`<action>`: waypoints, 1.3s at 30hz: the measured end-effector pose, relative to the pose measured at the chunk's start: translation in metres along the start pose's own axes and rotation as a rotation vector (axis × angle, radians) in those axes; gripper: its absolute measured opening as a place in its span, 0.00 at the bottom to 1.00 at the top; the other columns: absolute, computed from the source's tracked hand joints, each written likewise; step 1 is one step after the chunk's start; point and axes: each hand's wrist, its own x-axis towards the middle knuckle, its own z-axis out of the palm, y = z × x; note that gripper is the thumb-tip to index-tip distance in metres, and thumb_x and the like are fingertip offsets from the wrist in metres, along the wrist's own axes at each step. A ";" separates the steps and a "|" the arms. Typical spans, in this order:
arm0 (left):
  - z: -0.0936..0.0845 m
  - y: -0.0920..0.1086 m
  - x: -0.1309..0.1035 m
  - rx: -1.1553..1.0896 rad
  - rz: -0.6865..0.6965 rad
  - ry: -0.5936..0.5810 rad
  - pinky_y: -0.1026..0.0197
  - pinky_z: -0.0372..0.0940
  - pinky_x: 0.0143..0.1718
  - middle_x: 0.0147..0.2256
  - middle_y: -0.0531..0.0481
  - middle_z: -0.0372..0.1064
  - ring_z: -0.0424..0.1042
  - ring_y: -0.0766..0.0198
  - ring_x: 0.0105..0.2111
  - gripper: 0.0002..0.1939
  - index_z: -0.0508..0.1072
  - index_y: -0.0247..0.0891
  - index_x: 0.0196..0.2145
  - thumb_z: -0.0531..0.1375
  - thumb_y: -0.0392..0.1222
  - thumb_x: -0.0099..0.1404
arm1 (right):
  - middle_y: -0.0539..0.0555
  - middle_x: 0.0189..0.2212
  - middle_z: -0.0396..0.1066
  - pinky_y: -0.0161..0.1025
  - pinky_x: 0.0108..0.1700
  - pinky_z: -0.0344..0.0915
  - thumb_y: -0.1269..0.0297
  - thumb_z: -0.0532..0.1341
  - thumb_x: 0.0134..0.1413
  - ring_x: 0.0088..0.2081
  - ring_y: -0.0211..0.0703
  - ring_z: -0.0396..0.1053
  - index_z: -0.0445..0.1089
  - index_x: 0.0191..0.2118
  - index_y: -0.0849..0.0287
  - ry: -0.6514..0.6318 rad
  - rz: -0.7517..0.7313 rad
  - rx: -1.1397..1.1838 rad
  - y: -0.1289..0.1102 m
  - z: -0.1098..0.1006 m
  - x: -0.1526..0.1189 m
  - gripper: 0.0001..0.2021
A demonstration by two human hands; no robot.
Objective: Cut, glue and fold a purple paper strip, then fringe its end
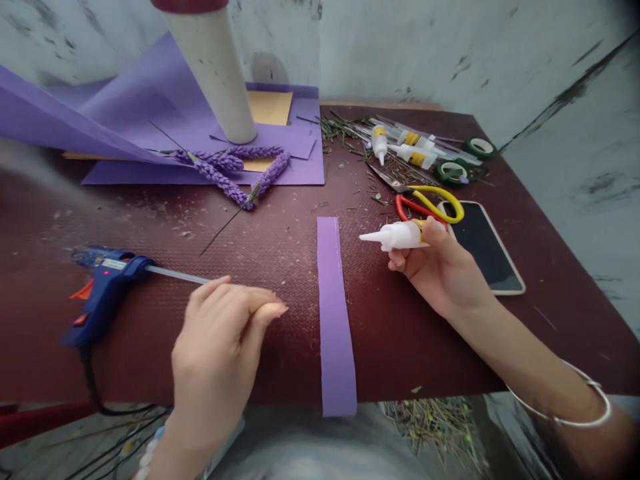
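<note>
A purple paper strip [336, 320] lies lengthwise on the dark red table between my hands, with a thin pale line along the right edge of its far half. My right hand [443, 267] grips a small white glue bottle [403, 235], tilted flat with its nozzle pointing left, above and to the right of the strip's far end. Left of the strip, my left hand [223, 340] is closed, thumb pressed to the curled fingers; what they hold, if anything, is hidden. Beyond that hand lies a blue glue gun [113, 283] with a clear glue stick [177, 274] in its back.
Red-and-yellow scissors [425, 200] and a phone [483, 247] lie at the right. Behind them are more glue bottles [417, 157], green tape rolls [453, 172] and stem clippings. Purple lavender sprigs [225, 177], purple sheets [150, 100] and a tall white cylinder [213, 73] stand back left.
</note>
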 end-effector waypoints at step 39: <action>0.014 0.028 -0.011 0.074 0.330 -0.243 0.52 0.68 0.54 0.47 0.42 0.81 0.79 0.55 0.46 0.09 0.75 0.32 0.48 0.58 0.38 0.74 | 0.46 0.26 0.70 0.31 0.29 0.69 0.50 0.75 0.48 0.25 0.33 0.62 0.74 0.32 0.54 0.012 0.044 0.084 0.002 0.000 0.002 0.15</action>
